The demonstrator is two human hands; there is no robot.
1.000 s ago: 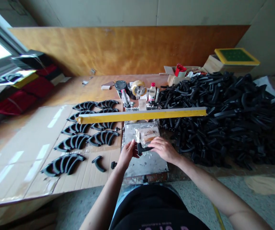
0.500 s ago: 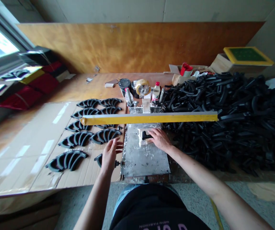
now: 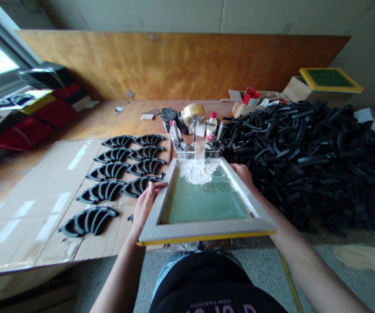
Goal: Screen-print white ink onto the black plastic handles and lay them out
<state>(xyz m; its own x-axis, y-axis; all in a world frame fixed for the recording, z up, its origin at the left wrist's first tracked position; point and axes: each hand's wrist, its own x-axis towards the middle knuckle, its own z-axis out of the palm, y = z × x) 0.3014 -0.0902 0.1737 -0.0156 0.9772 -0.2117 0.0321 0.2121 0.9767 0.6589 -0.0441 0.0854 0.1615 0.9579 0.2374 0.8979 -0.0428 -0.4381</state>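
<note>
Screen-printing frame (image 3: 203, 231) is held near level between cardboard sheet (image 3: 27, 208) and pile of black parts (image 3: 308, 152) — white ink (image 3: 196, 172) pooled at its far end. Left rail is gripped by left hand (image 3: 145, 201); right hand (image 3: 243, 174) is laid against right rail, closure not discernible.

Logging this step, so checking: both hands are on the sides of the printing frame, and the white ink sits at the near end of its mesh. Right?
Not quite. The left hand and right hand are on the frame sides, but the white ink sits at the mesh's far end, by the clamp; the head view shows it.
</note>
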